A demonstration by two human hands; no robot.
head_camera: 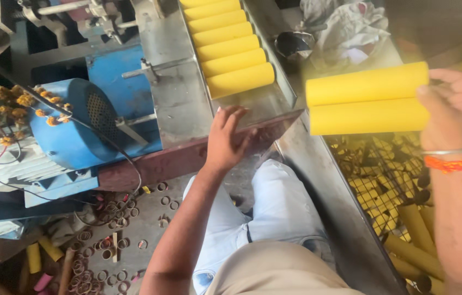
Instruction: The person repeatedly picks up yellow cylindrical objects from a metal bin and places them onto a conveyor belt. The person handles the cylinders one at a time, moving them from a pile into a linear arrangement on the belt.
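Note:
My right hand (452, 109) grips two yellow tubes (367, 99) side by side by their right ends, holding them level over a wire basket. My left hand (226, 139) rests with fingers spread on the lower edge of a sloping metal tray (266, 106). Nothing is in that hand. Several more yellow tubes (231, 46) lie in a row up the tray, the nearest a short way above my left fingers.
A blue motor (86, 128) with dried orange flowers (9, 106) and wires stands at left. The wire basket (384, 175) at right holds brownish tubes. Cardboard rings and tube offcuts (105, 246) litter the floor. Crumpled cloth (345, 27) lies at top right.

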